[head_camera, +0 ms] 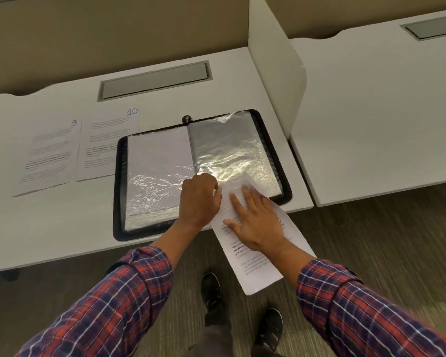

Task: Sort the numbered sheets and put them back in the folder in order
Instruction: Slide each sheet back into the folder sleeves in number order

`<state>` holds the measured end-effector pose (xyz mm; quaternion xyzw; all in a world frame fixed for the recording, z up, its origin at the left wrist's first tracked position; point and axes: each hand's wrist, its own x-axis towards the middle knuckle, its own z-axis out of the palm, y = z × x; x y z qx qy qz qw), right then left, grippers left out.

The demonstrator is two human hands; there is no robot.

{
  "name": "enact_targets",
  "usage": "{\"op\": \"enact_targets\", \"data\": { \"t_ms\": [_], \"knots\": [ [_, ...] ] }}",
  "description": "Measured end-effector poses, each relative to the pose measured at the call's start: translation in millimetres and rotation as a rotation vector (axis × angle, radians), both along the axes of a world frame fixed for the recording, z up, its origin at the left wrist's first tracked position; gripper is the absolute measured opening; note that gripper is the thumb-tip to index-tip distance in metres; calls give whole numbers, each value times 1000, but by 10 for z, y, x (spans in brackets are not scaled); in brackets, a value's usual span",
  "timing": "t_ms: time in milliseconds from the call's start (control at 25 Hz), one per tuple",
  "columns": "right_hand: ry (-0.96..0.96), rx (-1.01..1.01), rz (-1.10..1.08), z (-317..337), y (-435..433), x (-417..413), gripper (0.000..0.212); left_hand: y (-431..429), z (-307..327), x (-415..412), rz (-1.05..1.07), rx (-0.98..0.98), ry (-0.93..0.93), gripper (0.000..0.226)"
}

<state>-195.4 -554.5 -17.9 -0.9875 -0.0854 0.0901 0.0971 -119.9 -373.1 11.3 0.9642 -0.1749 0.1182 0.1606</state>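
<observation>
Black folder (120, 176) lies open; one sheet (255, 274) slants partly inside its right sleeve (229, 150).

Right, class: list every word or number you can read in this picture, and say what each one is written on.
"9": handwritten, top right corner of the left sheet.
"10": handwritten, top right corner of the sheet beside it.
"way of", "primary": bold print on the third sheet under the right hand.
Other printed lines on all three: too blurred to read.
The folder: no text.

The white counter (62, 228) carries the open folder (120, 176), with sheet 9 (49, 155) and sheet 10 (106, 140) side by side left of it.
</observation>
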Motion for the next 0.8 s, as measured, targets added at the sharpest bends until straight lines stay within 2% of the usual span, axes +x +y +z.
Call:
{"op": "enact_targets", "data": {
  "t_ms": [80, 200, 480, 680, 800],
  "knots": [
    [14, -22, -31, -24, 91, 46, 85, -28, -12, -53, -70, 52, -61, 12],
    [6, -55, -49, -58, 178, 139, 80, -66, -61, -114, -112, 103, -54, 11],
    [-3, 1, -209, -76, 336, 273, 80, -10, -82, -310, -21, 82, -121, 6],
    [-24, -30, -13, -114, 420, 367, 79, 6, -79, -319, -34, 54, -144, 9],
    [-11, -55, 28, -56, 407, 466, 76, 29, -104, -286, -63, 55, -125, 12]
  ]
}}
